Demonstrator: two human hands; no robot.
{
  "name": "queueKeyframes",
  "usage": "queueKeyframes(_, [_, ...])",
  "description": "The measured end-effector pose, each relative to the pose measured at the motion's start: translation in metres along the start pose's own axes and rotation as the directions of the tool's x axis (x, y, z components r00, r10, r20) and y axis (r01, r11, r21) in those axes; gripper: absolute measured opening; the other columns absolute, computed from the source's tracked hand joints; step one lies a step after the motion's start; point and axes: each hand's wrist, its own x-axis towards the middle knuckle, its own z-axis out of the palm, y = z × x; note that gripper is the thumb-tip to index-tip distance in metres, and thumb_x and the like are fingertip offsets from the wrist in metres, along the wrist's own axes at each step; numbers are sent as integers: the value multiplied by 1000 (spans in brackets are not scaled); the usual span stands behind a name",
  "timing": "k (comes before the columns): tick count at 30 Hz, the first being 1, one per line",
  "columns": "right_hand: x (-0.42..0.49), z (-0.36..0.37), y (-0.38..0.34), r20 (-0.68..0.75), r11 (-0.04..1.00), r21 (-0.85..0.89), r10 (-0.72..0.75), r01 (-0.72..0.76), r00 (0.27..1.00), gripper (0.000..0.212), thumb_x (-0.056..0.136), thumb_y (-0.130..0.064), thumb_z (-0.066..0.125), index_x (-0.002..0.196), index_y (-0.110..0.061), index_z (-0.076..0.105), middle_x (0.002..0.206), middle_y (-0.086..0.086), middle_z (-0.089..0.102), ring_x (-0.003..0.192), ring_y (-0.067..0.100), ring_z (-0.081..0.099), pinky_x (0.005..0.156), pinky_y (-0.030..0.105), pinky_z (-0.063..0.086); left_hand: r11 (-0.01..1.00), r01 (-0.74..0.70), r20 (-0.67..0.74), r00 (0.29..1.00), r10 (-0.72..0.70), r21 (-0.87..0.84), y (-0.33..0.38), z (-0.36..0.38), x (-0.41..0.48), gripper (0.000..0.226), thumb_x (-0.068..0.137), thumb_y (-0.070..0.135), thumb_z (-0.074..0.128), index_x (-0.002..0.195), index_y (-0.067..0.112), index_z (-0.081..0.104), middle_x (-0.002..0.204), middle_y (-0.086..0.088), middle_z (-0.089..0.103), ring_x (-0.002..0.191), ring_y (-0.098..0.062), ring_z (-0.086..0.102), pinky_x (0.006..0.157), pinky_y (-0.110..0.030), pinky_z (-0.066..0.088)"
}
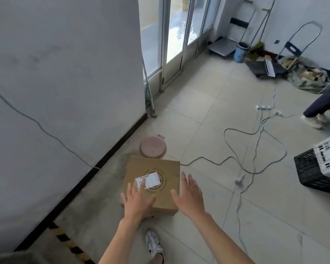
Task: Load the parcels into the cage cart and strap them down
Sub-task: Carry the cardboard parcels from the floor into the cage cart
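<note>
A brown cardboard parcel (156, 169) with a white shipping label (151, 179) lies flat on the tiled floor near the wall. My left hand (138, 200) is spread open over the parcel's near left part, fingertips at the label. Over the parcel's right edge my right hand (190, 195) is open too, fingers straight and pointing forward. Whether either hand touches the cardboard I cannot tell. No cage cart or strap shows in this view.
A pink round lidded container (153, 149) stands just behind the parcel. White cables (255, 149) and a power strip (263, 107) trail across the floor. Black and white crates (316, 168) sit at right, a person's leg (320, 105) beyond. Hand trucks (293, 48) stand by the far wall.
</note>
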Motion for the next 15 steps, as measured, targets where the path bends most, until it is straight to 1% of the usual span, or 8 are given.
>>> queueKeyframes(4, [42,19,5,49,998,34,44,-45,998,82,98,-55,41,161,-27,-3,169,9,2,155,28,6,124,45,13,998,60,58,996,-62,36,-6,6,47,82,91,59,49,159,33,10,167,-2,12,154,-27,1,121,-56,6])
queueKeyframes(8, [84,57,27,188,989,66,119,-134,975,89,95,-59,45,160,-29,-8,169,4,3,155,25,7,124,44,17,988,140,130,981,-147,58,-38,33,96,84,90,64,47,158,36,7,168,-4,10,154,-27,-3,122,-57,4])
queueKeyframes(11, [119,94,45,262,977,89,165,-194,951,95,93,-59,50,160,-25,-8,169,4,8,154,24,14,121,46,25,976,211,165,962,-218,60,-69,59,132,87,88,69,48,158,39,5,168,-7,8,154,-28,-4,121,-57,1])
queueKeyframes(13, [142,118,52,307,958,130,205,-254,929,100,91,-56,55,160,-22,-10,169,3,8,153,23,17,120,46,28,961,274,157,948,-277,37,-89,74,157,94,86,71,51,158,35,4,168,-8,6,154,-29,-4,120,-58,3])
queueKeyframes(15, [164,138,57,361,924,192,247,-330,899,106,90,-54,58,158,-25,-17,169,3,6,152,25,22,118,46,32,937,347,127,931,-341,-32,-108,85,182,102,83,72,57,159,29,4,168,-9,6,154,-29,1,121,-57,7])
